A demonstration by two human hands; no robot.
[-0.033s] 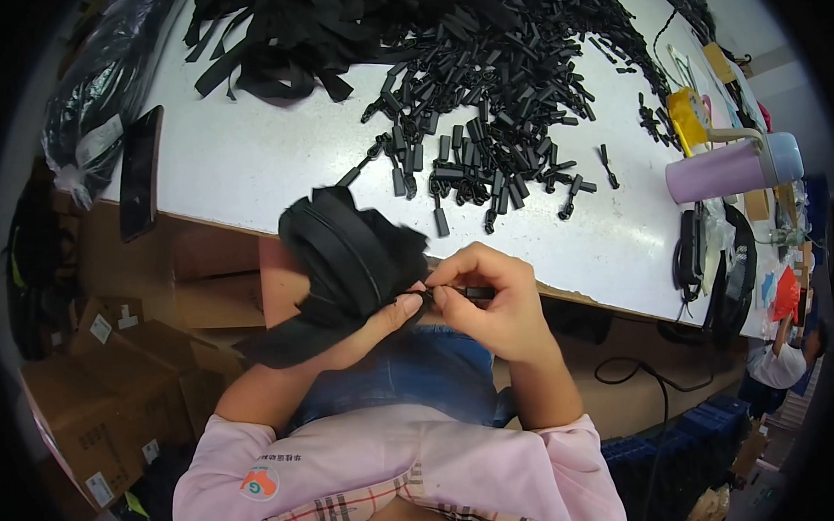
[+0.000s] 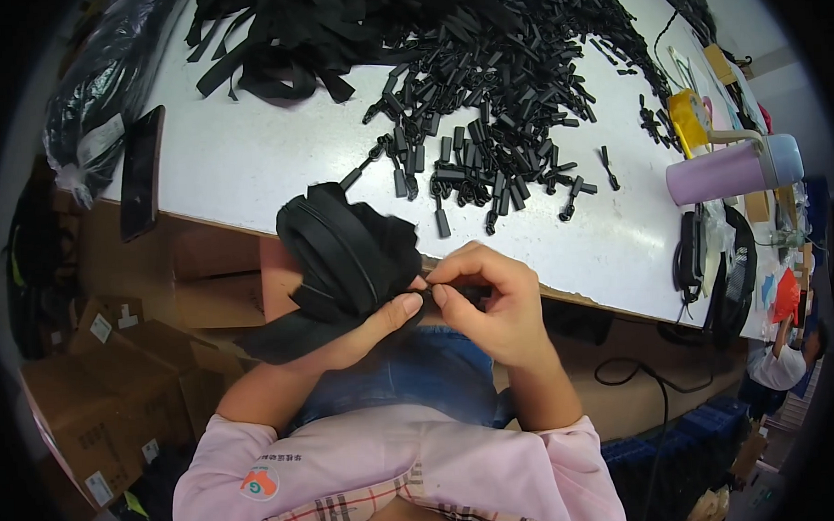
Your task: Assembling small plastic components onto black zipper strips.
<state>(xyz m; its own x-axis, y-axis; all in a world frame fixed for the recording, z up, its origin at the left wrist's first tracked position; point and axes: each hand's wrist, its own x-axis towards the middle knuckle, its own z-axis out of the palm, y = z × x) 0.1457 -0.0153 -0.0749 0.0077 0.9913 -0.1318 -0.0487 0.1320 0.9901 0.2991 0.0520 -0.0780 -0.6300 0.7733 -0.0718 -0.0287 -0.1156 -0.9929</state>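
Observation:
A bundle of black zipper tapes [image 2: 348, 254] is gripped in my left hand [image 2: 375, 334], its loops bulging above the wrist and loose ends hanging to the left. The left thumb and fingertips pinch one tape end. Touching that end, my right hand [image 2: 506, 312] is closed, thumb and forefinger pinched on a small dark zipper slider [image 2: 476, 293] whose pull lies under the fingers. Exactly how slider and tape meet is hidden by the fingertips. Both hands are just off the table's near edge, above my lap. Beyond them lies a heap of black zipper sliders with pulls [image 2: 487, 157].
More black tapes [image 2: 290, 44] are piled at the far left of the white table [image 2: 248, 156]. A dark phone-like slab [image 2: 143, 174] rests at its left edge, beside a plastic-wrapped bundle [image 2: 108, 88]. On the right is a lilac bottle [image 2: 717, 174]. Cardboard boxes [image 2: 118, 390] stand lower left.
The tape bundle has shifted slightly to the left, and my right hand has moved a little to the right. Both pinches stay closed.

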